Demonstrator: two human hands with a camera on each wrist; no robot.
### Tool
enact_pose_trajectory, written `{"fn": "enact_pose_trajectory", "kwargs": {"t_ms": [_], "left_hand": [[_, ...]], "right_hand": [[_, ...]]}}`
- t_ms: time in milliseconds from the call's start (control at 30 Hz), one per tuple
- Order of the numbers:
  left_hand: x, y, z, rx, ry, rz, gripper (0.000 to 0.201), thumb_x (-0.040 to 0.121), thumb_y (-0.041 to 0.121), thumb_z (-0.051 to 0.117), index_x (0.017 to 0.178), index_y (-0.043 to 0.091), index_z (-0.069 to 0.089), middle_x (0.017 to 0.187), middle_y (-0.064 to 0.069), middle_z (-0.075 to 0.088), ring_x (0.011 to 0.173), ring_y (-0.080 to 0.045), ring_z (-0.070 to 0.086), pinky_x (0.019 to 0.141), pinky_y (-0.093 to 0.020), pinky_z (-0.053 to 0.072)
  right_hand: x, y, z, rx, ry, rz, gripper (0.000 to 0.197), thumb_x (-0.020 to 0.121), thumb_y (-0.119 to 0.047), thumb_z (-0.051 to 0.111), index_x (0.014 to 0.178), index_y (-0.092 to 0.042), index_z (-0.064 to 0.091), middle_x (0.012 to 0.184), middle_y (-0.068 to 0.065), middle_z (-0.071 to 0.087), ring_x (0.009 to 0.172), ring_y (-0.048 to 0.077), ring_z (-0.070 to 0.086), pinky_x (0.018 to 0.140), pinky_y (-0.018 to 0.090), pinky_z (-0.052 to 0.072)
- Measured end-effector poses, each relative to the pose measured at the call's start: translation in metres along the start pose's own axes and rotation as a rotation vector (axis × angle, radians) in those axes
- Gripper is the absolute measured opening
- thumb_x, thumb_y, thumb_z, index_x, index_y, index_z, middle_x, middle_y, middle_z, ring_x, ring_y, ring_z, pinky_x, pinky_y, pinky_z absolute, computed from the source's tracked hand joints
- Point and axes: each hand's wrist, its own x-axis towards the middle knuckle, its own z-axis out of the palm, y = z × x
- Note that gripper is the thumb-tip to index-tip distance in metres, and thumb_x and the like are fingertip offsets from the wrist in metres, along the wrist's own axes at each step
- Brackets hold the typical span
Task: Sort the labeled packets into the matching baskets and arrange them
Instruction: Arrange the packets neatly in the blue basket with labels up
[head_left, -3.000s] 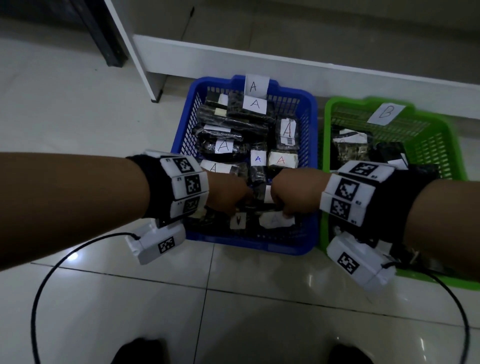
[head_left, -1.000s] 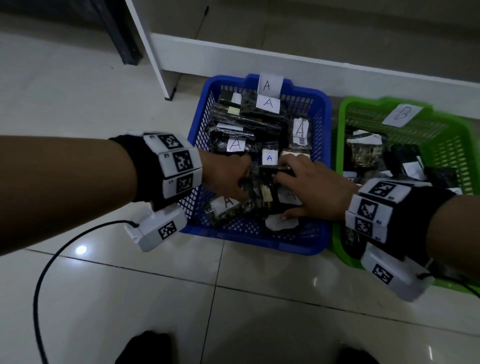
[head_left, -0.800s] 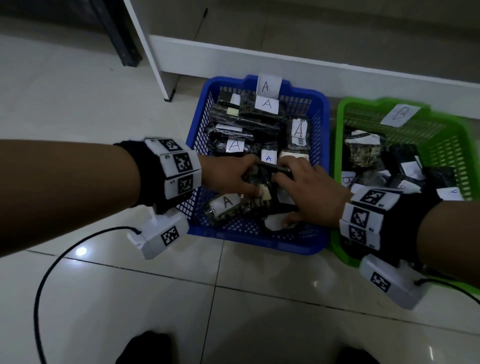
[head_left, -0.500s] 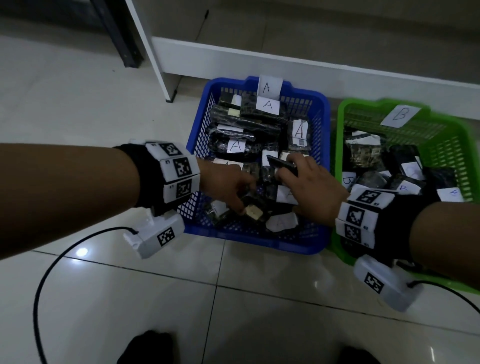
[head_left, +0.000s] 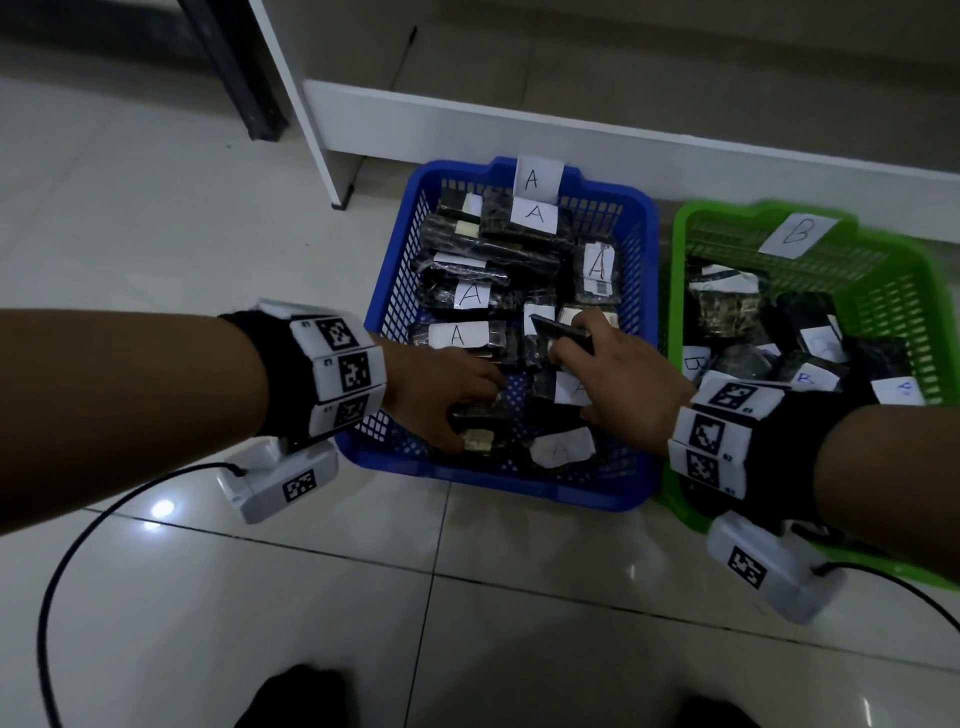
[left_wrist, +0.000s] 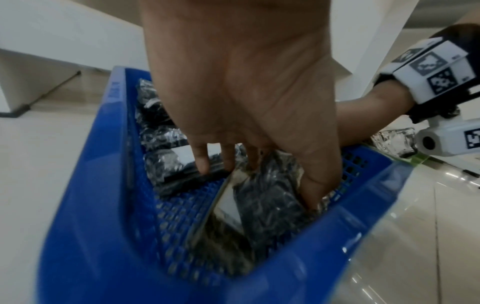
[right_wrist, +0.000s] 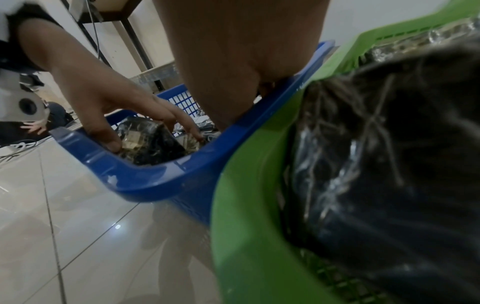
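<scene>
The blue basket (head_left: 493, 486) tagged A holds several dark packets with white A labels. The green basket (head_left: 675, 270) tagged B holds dark packets labeled B. My left hand (head_left: 467, 421) is in the blue basket's near left corner, with fingers and thumb round a dark packet (left_wrist: 259, 205) standing on its edge. In the basket's middle my right hand (head_left: 569, 345) pinches a flat dark packet (head_left: 563, 330) raised above the others. The right wrist view shows only my right palm (right_wrist: 233, 51); the blue rim (right_wrist: 155, 174) hides its fingers.
Both baskets sit side by side on a glossy tiled floor (head_left: 260, 597), against a white ledge (head_left: 519, 119). A white furniture leg (head_left: 311, 130) stands at the back left. Black cables (head_left: 62, 561) trail from both wrist cameras across the floor.
My left hand has drawn a packet from the middle to the near left corner and tipped it on edge. My right hand has lifted a flat dark packet slightly toward the basket's middle.
</scene>
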Motion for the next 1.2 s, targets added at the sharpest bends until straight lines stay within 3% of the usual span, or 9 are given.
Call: {"fn": "enact_pose_trajectory", "kwargs": {"t_ms": [133, 300, 467, 600, 733, 867, 967, 1100, 1200], "left_hand": [[0.001, -0.004, -0.007, 0.160, -0.011, -0.066, 0.062, 0.082, 0.057, 0.055, 0.135, 0.029, 0.038, 0.140, 0.006, 0.035, 0.126, -0.020, 0.034, 0.105, -0.047, 0.032], [-0.002, -0.012, -0.023, -0.288, 0.055, -0.118, 0.027, 0.085, 0.036, 0.063, 0.103, 0.024, 0.047, 0.096, 0.004, 0.054, 0.088, -0.015, 0.051, 0.072, -0.024, 0.045], [-0.006, -0.023, -0.029, -0.481, 0.196, -0.231, 0.037, 0.085, 0.032, 0.066, 0.113, 0.016, 0.047, 0.111, -0.003, 0.057, 0.098, -0.021, 0.055, 0.082, -0.032, 0.047], [-0.005, -0.025, -0.028, -0.514, 0.260, -0.224, 0.042, 0.084, 0.031, 0.068, 0.120, 0.014, 0.052, 0.113, -0.003, 0.059, 0.102, -0.021, 0.056, 0.085, -0.030, 0.045], [-0.001, -0.022, -0.021, -0.671, 0.329, -0.190, 0.040, 0.086, 0.034, 0.065, 0.123, 0.021, 0.057, 0.118, 0.002, 0.062, 0.102, -0.014, 0.062, 0.092, -0.029, 0.049], [0.004, -0.014, -0.016, -0.701, 0.469, -0.315, 0.046, 0.087, 0.042, 0.061, 0.103, 0.000, 0.057, 0.101, -0.014, 0.063, 0.088, -0.024, 0.061, 0.075, -0.033, 0.050], [-0.003, -0.013, -0.011, -0.582, 0.286, -0.273, 0.038, 0.092, 0.042, 0.053, 0.077, 0.007, 0.055, 0.071, -0.007, 0.055, 0.061, -0.018, 0.050, 0.051, -0.014, 0.040], [-0.004, -0.010, 0.006, -0.324, 0.062, -0.283, 0.050, 0.085, 0.042, 0.064, 0.120, 0.012, 0.046, 0.104, 0.003, 0.054, 0.087, -0.016, 0.052, 0.070, -0.020, 0.039], [0.005, -0.007, 0.013, -0.305, 0.065, -0.334, 0.063, 0.084, 0.028, 0.069, 0.133, 0.007, 0.035, 0.123, -0.008, 0.054, 0.106, -0.023, 0.054, 0.079, -0.026, 0.043]], "right_hand": [[0.000, -0.001, -0.001, 0.018, 0.000, 0.012, 0.046, 0.084, -0.013, 0.062, 0.126, -0.015, 0.041, 0.130, 0.016, 0.034, 0.082, 0.032, 0.055, 0.068, 0.038, 0.045], [0.001, 0.000, -0.001, 0.077, 0.057, 0.025, 0.040, 0.087, -0.042, 0.058, 0.115, -0.015, 0.046, 0.126, 0.013, 0.036, 0.082, 0.029, 0.055, 0.069, 0.034, 0.047], [0.006, 0.003, -0.003, 0.267, 0.205, 0.054, 0.020, 0.096, -0.024, 0.047, 0.109, -0.011, 0.053, 0.121, 0.013, 0.039, 0.069, 0.028, 0.050, 0.063, 0.036, 0.047], [0.009, 0.003, -0.003, 0.341, 0.241, -0.003, 0.022, 0.096, -0.021, 0.048, 0.113, -0.011, 0.056, 0.122, 0.011, 0.039, 0.081, 0.030, 0.054, 0.065, 0.031, 0.042], [0.013, -0.007, -0.010, 0.433, 0.146, 0.051, 0.060, 0.085, -0.053, 0.056, 0.133, -0.021, 0.045, 0.138, 0.007, 0.027, 0.112, 0.026, 0.049, 0.095, 0.036, 0.046], [0.020, -0.014, -0.008, 0.251, 0.081, -0.009, 0.074, 0.078, -0.053, 0.065, 0.139, -0.022, 0.038, 0.141, 0.011, 0.025, 0.117, 0.032, 0.045, 0.099, 0.046, 0.043], [0.022, -0.014, -0.005, 0.228, 0.080, 0.013, 0.069, 0.079, -0.047, 0.067, 0.137, -0.020, 0.040, 0.142, 0.012, 0.025, 0.119, 0.033, 0.045, 0.098, 0.048, 0.043], [0.021, -0.012, -0.006, 0.233, 0.085, 0.025, 0.065, 0.081, -0.045, 0.067, 0.134, -0.018, 0.043, 0.142, 0.011, 0.025, 0.115, 0.034, 0.047, 0.098, 0.048, 0.043], [0.021, -0.010, -0.009, 0.222, 0.090, 0.035, 0.061, 0.083, -0.042, 0.065, 0.134, -0.016, 0.043, 0.142, 0.012, 0.026, 0.113, 0.033, 0.048, 0.097, 0.044, 0.043]]}}
